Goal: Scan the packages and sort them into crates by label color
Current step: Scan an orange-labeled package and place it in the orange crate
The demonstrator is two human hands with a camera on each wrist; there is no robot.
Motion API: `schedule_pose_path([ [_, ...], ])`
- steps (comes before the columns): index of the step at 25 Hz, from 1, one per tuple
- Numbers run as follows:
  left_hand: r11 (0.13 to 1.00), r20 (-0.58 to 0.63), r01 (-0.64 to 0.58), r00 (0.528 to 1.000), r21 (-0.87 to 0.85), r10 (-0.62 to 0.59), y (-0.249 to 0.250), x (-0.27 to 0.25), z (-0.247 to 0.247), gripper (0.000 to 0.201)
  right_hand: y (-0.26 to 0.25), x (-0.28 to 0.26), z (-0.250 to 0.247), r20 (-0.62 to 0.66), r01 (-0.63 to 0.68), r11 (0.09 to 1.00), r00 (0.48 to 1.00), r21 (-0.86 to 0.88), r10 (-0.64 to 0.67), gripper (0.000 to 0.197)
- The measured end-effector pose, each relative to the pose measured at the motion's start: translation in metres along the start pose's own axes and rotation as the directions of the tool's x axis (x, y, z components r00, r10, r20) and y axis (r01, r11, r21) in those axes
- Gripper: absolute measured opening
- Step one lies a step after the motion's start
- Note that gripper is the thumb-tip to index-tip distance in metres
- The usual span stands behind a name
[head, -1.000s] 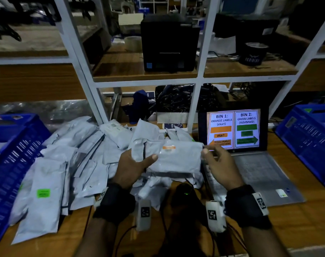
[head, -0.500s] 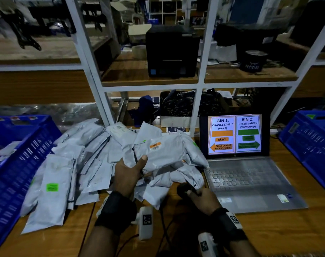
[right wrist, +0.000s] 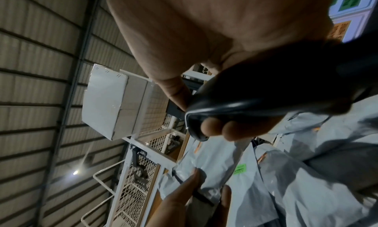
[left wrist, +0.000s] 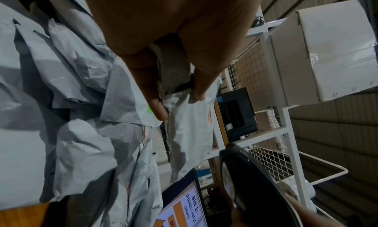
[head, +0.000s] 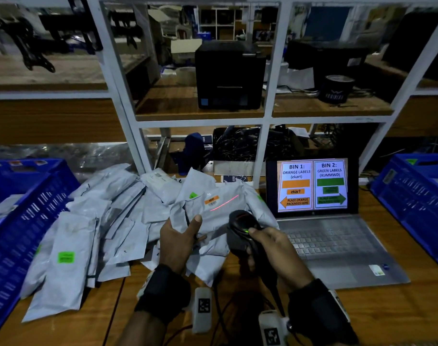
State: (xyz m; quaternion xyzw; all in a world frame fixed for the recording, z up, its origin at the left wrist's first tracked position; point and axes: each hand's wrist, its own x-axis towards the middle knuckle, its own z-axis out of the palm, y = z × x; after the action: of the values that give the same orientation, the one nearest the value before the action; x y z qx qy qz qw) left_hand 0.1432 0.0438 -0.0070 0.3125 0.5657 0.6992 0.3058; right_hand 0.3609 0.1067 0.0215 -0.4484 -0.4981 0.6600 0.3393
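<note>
My left grip [head: 180, 242] held the orange-labelled package [head: 213, 213] over the counter's middle; my right grip [head: 275, 248] closed around the scanner [head: 241, 227], its red line falling beside the label.

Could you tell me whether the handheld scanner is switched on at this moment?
On. The scanner in the right hand casts a red line across the held package, and a green light glows on it.
</note>
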Motion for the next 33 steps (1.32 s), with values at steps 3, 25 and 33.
schedule_pose_path([
  [3, 0.999, -0.007, -0.021, 1.000, -0.035, 0.021, 0.000, -0.001, 0.006, 0.026, 0.003, -0.001, 0.013, -0.008, 0.008, 1.000, 1.000, 0.012, -0.008, 0.039],
  [25, 0.993, 0.010, -0.083, 0.997, 0.084, 0.082, -0.015, 0.004, 0.006, 0.038, 0.007, 0.016, 0.027, 0.041, 0.011, 0.998, 0.999, 0.061, -0.014, 0.028],
  [33, 0.993, 0.004, -0.038, 0.999, 0.115, 0.038, -0.017, 0.011, 0.007, 0.038, 0.008, 0.025, 0.027, 0.034, 0.008, 0.998, 0.999, 0.061, -0.010, 0.029],
])
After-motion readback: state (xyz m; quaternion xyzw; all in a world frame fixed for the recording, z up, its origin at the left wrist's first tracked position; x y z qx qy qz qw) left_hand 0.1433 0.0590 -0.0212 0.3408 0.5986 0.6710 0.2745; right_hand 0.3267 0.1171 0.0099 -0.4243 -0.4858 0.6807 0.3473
